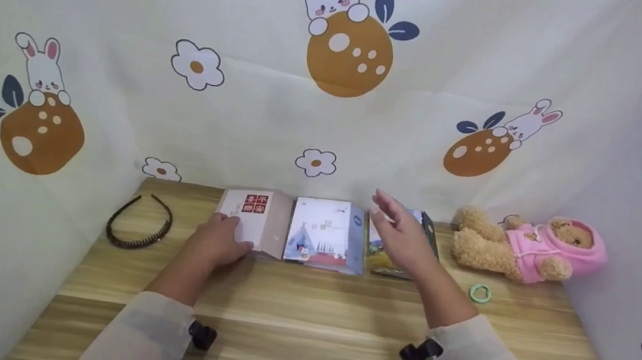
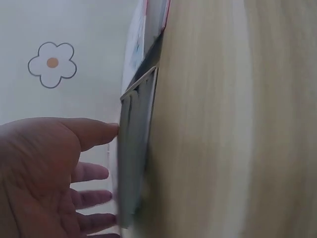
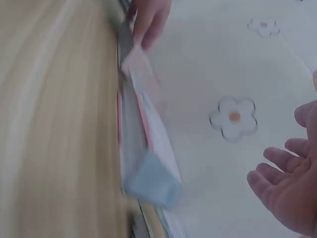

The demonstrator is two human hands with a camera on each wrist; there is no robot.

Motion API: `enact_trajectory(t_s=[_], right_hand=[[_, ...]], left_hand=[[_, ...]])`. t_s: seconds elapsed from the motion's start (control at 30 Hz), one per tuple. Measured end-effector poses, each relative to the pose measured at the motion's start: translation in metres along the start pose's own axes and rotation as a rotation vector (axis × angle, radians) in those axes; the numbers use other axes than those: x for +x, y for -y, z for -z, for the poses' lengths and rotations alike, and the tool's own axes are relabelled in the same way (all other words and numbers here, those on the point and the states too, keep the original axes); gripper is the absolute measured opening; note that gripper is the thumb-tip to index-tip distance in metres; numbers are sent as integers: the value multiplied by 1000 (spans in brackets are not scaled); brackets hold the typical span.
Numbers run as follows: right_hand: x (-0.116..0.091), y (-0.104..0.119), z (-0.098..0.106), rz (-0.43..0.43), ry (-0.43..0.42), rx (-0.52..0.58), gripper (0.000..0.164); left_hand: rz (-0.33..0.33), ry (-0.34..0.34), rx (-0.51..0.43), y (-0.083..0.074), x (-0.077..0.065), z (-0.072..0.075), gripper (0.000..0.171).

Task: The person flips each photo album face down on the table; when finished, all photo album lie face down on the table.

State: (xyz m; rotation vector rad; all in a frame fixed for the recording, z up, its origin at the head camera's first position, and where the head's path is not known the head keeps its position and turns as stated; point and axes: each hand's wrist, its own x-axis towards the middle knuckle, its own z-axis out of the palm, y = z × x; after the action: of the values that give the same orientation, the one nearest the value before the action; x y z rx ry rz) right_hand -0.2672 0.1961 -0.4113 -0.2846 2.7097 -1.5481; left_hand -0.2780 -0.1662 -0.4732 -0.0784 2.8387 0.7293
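Observation:
Three books or notebooks lie in a row along the back of the wooden table. My left hand (image 1: 213,241) rests on the leftmost, a beige book (image 1: 259,227) with red squares and characters. In the left wrist view, the thumb touches the cover's near edge and the fingers (image 2: 91,197) stretch over its top. In the middle lies a pale blue book (image 1: 325,225) with a tent picture. My right hand (image 1: 407,240) hovers with straight fingers over or beside the colourful book (image 1: 386,265), partly hiding it. It holds nothing in the right wrist view.
A dark toothed headband (image 1: 138,241) lies at the table's left. On the right are a teddy bear (image 1: 528,249) in a pink hoodie and a small green ring (image 1: 480,293). A patterned cloth (image 1: 244,118) hangs behind and at the sides.

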Motion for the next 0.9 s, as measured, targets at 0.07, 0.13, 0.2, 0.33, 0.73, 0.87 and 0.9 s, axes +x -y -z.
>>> enact_trajectory(t_s=[0.07,0.13,0.2,0.33,0.73,0.87,0.9], right_hand=[[2,-5,16,26,-26,-150,64],[6,-8,28,54,-49,-297,64],[10,-11,35,86,-71,-471,64],[22,-20,40,122,-119,-799,63],[35,-55,18,31,-141,-945,100],[37,-57,16,-2,-103,-929,102],[37,-57,16,-10,-97,-930,101]], left_hand=[[-1,-31,36,-7,1,9,83],[-47,-108,83,-16,4,18,82],[-125,-211,156,-29,7,26,78],[-255,-392,315,-53,15,31,72],[-184,-336,354,-75,23,0,104],[-158,-318,353,-77,23,-4,101],[-155,-316,352,-77,23,-5,98]])
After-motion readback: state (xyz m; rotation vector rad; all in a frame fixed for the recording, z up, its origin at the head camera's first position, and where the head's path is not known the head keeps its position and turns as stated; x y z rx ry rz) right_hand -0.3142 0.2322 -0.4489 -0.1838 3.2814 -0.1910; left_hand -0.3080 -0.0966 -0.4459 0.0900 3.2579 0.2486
